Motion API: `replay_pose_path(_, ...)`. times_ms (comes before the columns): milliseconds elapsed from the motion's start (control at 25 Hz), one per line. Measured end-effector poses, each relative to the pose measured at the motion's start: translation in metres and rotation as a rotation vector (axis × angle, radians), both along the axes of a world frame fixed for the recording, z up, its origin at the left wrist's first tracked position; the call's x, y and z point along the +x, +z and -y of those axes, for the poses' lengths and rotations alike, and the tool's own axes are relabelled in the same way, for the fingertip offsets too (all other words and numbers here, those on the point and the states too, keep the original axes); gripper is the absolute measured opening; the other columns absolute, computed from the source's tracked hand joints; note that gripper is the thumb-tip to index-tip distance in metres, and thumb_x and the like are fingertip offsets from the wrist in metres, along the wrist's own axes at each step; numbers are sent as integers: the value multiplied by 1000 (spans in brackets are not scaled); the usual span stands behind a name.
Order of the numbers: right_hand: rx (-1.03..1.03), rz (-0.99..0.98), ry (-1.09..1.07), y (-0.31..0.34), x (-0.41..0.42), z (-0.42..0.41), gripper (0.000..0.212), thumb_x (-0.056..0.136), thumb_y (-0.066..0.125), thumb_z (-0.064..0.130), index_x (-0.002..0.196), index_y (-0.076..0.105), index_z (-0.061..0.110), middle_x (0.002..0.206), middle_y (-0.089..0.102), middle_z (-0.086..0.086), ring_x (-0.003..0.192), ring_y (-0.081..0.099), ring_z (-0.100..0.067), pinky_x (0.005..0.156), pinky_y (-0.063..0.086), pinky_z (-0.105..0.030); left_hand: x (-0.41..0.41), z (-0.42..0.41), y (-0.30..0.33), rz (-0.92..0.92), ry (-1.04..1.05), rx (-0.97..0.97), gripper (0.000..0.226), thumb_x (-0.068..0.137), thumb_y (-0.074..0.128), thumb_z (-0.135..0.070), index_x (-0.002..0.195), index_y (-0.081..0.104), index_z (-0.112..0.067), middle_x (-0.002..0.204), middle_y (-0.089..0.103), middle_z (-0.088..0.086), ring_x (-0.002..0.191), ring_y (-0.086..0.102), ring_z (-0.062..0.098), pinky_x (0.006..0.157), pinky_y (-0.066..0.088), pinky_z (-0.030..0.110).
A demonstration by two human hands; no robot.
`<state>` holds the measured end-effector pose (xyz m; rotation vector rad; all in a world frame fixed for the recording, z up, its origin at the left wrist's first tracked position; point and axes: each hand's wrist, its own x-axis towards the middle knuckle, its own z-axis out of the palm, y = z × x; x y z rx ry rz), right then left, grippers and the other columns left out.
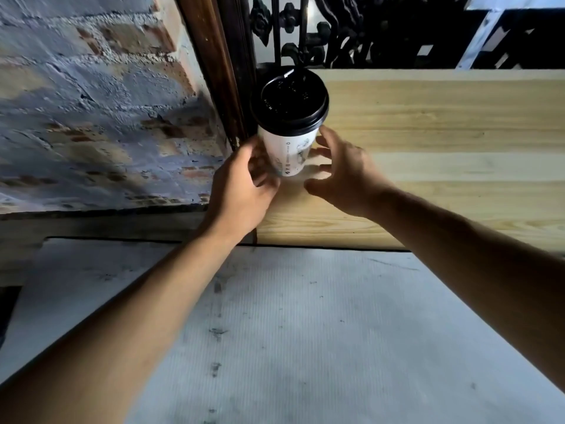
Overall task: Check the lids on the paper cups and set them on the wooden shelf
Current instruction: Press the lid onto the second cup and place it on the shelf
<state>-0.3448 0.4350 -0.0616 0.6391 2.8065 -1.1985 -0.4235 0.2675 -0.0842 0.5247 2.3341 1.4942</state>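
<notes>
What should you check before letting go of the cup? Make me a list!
1. Paper cup stands upright on the wooden shelf: ok.
2. Black lid sits level all round the rim: looks ok; the far edge cannot be told.
3. Cup base well back from the shelf's front edge: ok.
4. Left hand touches the cup's lower side: ok, though how firmly cannot be told.
5. Right hand is free of the cup, fingers spread beside it: ok.
6. Cup close to the dark post on its left: cannot tell whether they touch.
</notes>
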Motion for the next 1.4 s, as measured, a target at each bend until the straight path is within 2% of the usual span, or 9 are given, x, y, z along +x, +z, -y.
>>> replay_pose_path(160, -6, 107, -68, 34, 63, 2, 91, 83, 72, 18, 161, 25, 12, 160, 43, -13, 143, 46, -28, 111, 44, -36, 43, 28, 24, 13, 92, -20, 69, 88, 72, 0, 150, 42, -10, 143, 55, 7, 127, 57, 13, 104, 53, 28)
replay_pose_path(320, 12, 142, -46, 94, 172, 7, 75, 90, 70, 23, 157, 36, 15, 159, 45, -9, 144, 44, -25, 101, 30, -19, 146, 64, 68, -112, -10, -196, 43, 90, 70, -14, 132, 63, -19, 132, 67, -1, 123, 63, 13, 109, 46, 26)
replay_pose_path(440, -14, 140, -23, 134, 258, 16, 62, 92, 67, 26, 150, 47, 18, 154, 50, -8, 141, 47, -25, 100, 33, -21, 243, 80, 101, -172, -74, -292, 34, 91, 62, 1, 118, 73, -18, 121, 72, -4, 115, 65, 8, 102, 43, 9)
replay_pose_path(640, -30, 67, 132, 172, 396, 39, 55, 91, 68, 30, 143, 54, 17, 145, 52, -11, 135, 50, -31, 108, 37, -31, 393, 91, 136, -68, -231, -422, 66, 81, 47, 17, 134, 65, -17, 139, 65, 2, 130, 56, 10, 107, 27, 0)
replay_pose_path(880, 51, 161, 265, 176, 485, 70, 88, 80, 73, 55, 155, 36, 27, 156, 38, -9, 141, 40, -35, 113, 41, -44, 488, 106, 114, 152, -246, -607, 106, 71, 84, -18, 159, 26, -19, 164, 35, 7, 151, 34, 23, 123, 29, 33)
replay_pose_path(1000, 133, 254, 296, 172, 497, 87, 101, 78, 73, 62, 159, 23, 30, 162, 31, -5, 136, 49, -37, 102, 49, -46, 500, 88, 112, 182, -233, -501, 115, 66, 91, -25, 160, 23, -24, 160, 40, -2, 139, 45, 13, 114, 40, 33)
replay_pose_path(1160, 165, 301, 219, 171, 501, 95, 98, 80, 75, 58, 157, 25, 26, 152, 39, -9, 113, 65, -44, 85, 56, -46, 500, 67, 126, 159, -259, -418, 56, 74, 82, -14, 125, 61, -30, 113, 65, -14, 104, 62, 9, 85, 52, 24)
replay_pose_path(1280, -17, 294, 160, 177, 507, 92, 90, 81, 77, 45, 156, 31, 26, 149, 46, -11, 121, 62, -39, 94, 52, -43, 506, 73, 139, 90, -325, -339, 69, 66, 87, -21, 128, 57, -28, 116, 68, -15, 103, 67, 5, 80, 46, 8)
replay_pose_path(1400, -245, 247, 63, 189, 513, 83, 84, 77, 67, 39, 154, 34, 30, 131, 62, -10, 115, 62, -27, 95, 48, -32, 513, 89, 164, 203, -312, -309, 74, 68, 88, -26, 129, 45, -24, 116, 67, -8, 98, 67, 9, 74, 51, 13)
